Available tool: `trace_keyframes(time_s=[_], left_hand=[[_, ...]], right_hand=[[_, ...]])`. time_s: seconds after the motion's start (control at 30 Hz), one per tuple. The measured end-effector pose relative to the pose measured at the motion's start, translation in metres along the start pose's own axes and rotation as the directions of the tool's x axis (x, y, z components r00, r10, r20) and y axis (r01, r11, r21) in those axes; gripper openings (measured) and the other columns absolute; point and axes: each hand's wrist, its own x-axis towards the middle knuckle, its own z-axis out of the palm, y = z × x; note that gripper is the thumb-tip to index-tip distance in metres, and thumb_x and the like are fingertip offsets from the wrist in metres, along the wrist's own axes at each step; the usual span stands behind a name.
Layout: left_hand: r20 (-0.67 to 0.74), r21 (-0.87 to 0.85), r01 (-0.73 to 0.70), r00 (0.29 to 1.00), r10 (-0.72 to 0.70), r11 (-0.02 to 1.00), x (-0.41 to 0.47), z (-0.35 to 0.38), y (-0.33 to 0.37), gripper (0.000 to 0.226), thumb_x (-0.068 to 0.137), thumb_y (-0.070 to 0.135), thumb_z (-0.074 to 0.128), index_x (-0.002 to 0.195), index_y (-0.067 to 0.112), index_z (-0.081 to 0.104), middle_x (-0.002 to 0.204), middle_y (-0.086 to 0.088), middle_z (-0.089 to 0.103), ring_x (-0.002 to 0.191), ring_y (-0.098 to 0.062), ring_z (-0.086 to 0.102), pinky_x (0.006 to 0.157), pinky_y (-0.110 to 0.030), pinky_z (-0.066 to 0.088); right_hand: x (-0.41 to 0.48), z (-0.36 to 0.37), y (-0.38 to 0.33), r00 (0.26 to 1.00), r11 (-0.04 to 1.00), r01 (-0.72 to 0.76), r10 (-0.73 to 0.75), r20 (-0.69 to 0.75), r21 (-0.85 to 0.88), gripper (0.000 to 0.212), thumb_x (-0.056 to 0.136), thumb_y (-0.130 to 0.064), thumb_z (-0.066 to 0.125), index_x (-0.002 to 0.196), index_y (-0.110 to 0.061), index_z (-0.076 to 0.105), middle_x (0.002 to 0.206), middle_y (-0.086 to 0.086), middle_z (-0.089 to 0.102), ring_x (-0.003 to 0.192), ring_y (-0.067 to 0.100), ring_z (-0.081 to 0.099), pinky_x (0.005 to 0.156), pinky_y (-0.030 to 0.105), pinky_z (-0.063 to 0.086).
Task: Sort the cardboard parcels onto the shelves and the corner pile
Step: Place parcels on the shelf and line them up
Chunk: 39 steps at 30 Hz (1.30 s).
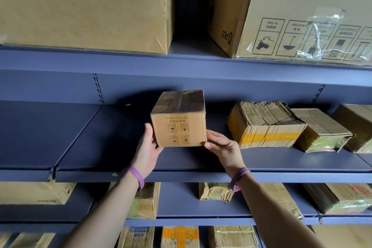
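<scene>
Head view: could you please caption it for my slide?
Left hand and right hand hold a small box at the blue shelf, beside a yellow-taped bundle.

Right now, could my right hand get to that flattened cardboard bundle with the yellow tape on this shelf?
Probably yes. The bundle lies just right of the right hand on the same shelf, nothing between them. That hand helps the left hand hold the small box, so it must let go first.
</scene>
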Motion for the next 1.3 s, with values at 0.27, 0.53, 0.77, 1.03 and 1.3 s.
trace_keyframes(time_s=[0.27,0.53,0.77,1.03,1.3], left_hand=[[-0.116,0.006,-0.062,0.991,0.062,0.998,0.002,0.002,-0.001,0.037,0.1,0.043,0.051,0.125,0.017,0.059,0.119,-0.007,0.07,0.117,-0.02,0.063,0.09,-0.029,0.054],[-0.135,-0.087,-0.049,0.99,0.037,0.995,0.003,-0.001,-0.001,0.047,0.085,0.055,0.056,0.119,0.024,0.066,0.12,-0.006,0.071,0.121,-0.022,0.06,0.107,-0.041,0.046],[-0.287,-0.151,-0.096,0.957,0.049,0.984,0.004,0.005,0.001,0.048,0.084,0.055,0.06,0.112,0.02,0.044,0.114,-0.003,0.061,0.108,-0.014,0.06,0.088,-0.035,0.05],[-0.189,-0.005,-0.052,0.981,0.05,0.999,0.002,0.008,0.01,0.059,0.082,0.069,0.058,0.123,0.027,0.062,0.123,0.005,0.068,0.123,-0.015,0.058,0.107,-0.044,0.044],[0.107,0.155,-0.099,0.991,0.083,0.983,-0.004,0.013,0.036,0.054,0.078,0.04,0.067,0.13,0.039,0.056,0.123,0.013,0.068,0.117,-0.008,0.062,0.104,-0.035,0.045]], right_hand=[[-0.004,0.005,-0.005,0.996,0.997,0.066,-0.065,0.053,-0.025,0.047,0.081,0.012,0.069,0.071,-0.033,0.08,0.117,0.008,0.058,0.102,-0.003,0.06,0.084,0.014,0.049],[0.003,0.0,-0.002,0.986,0.995,-0.088,0.093,-0.139,0.038,0.069,0.078,-0.005,0.079,0.136,-0.024,0.045,0.139,-0.006,0.048,0.12,0.015,0.054,0.104,0.033,0.045],[0.0,0.001,-0.002,0.995,0.999,-0.031,0.027,-0.1,-0.032,0.064,0.077,0.0,0.079,0.131,-0.024,0.054,0.127,0.005,0.062,0.113,0.022,0.06,0.092,0.025,0.054],[-0.001,0.0,-0.002,0.991,0.998,0.057,-0.053,-0.122,0.029,0.056,0.071,0.007,0.081,0.115,-0.018,0.054,0.114,0.003,0.066,0.105,0.019,0.064,0.088,0.024,0.054],[-0.005,-0.001,0.0,0.992,0.994,0.107,-0.108,-0.072,-0.023,0.083,0.052,-0.058,0.09,0.119,-0.025,0.054,0.122,0.002,0.064,0.118,0.024,0.059,0.102,0.039,0.047]])
